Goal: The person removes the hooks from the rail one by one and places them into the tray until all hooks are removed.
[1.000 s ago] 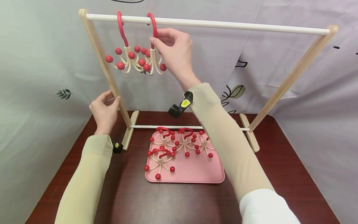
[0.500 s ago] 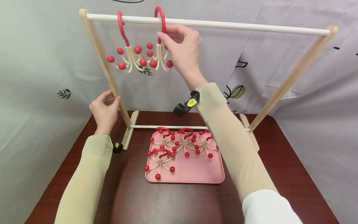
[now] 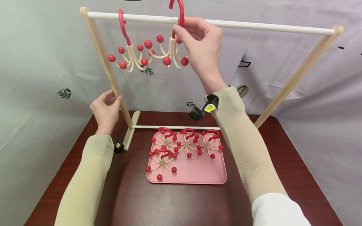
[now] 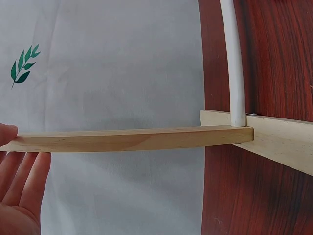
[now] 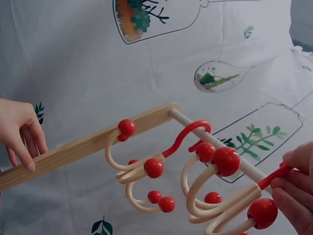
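Note:
My right hand (image 3: 206,44) pinches the red hook of a hanger (image 3: 172,47) between thumb and fingers. That hanger has cream curved arms tipped with red balls, and its hook tip stands above the white top rod (image 3: 254,27). To its left, a matching hanger (image 3: 130,56) hangs from the rod by its hook. My left hand (image 3: 106,111) holds the rack's wooden left post (image 3: 106,64), thumb on one side and fingers on the other, as the left wrist view shows too. In the right wrist view the held hanger (image 5: 244,200) is in front, the hanging hanger (image 5: 142,169) behind it.
A pink tray (image 3: 198,172) with several more such hangers (image 3: 186,144) lies on the dark red-brown table (image 3: 135,201) below. The rack's right post (image 3: 297,75) slants at the right, its base hidden behind my right forearm. A patterned cloth (image 3: 169,94) hangs behind.
My right hand has moved right and up along the rod with the hanger, whose hook has risen above the rod. My left hand stays on the post; the other hanger still hangs in place.

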### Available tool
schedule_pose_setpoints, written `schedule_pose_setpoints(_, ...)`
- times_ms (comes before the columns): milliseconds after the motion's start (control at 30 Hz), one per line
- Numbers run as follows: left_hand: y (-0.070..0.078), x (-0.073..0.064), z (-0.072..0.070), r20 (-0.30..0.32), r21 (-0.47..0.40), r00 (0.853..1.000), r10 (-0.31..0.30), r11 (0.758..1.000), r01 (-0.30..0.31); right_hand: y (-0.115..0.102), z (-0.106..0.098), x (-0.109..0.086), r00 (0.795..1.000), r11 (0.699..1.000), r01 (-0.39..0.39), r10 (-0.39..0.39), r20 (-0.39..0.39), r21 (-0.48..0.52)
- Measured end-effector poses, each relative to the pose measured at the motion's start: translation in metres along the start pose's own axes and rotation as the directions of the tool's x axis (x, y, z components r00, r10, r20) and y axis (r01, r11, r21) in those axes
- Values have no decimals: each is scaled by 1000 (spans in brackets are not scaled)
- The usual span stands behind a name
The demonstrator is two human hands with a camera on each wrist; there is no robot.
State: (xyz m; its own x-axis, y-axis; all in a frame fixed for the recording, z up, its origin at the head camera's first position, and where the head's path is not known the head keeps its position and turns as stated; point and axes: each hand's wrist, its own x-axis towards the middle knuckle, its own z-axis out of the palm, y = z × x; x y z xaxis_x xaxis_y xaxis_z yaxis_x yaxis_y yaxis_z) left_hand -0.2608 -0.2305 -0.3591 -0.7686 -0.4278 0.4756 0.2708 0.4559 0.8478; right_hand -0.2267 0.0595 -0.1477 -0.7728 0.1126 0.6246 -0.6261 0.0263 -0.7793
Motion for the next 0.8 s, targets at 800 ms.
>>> schedule_pose_setpoints(800, 1, -1, 0, -2, 23, 1000, -4, 1000, 4, 19, -50, -65, 996, 996, 72, -70, 48, -55)
